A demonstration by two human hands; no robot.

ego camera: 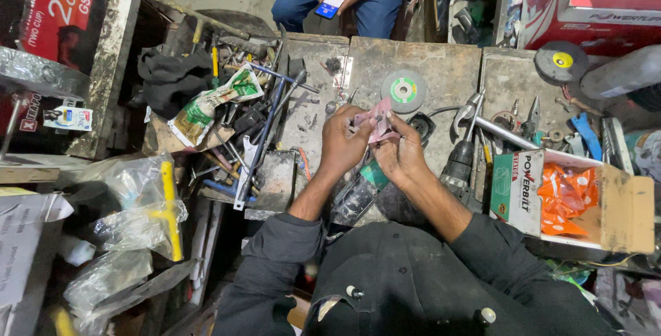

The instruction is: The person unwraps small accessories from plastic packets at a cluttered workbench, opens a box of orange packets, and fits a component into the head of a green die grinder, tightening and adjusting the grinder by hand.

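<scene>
Both hands over the tabletop, close together. Left hand and right hand each pinch a small pink packet between fingertips; grip of each pressed on the packet's edges, left at the near-left edge, right at the lower right. Packet held just above the tabletop, in front of a grey disc with green centre.

Step in hand, by judgement: opening or unfolding the packet. Next move likely calls for a firm pinch on both sides and a pull apart, kept small so contents do not spill.

Nearby: power tool right of the hands, carton with orange sachets, heap of hand tools at left. A second person sits across, holding a phone
</scene>
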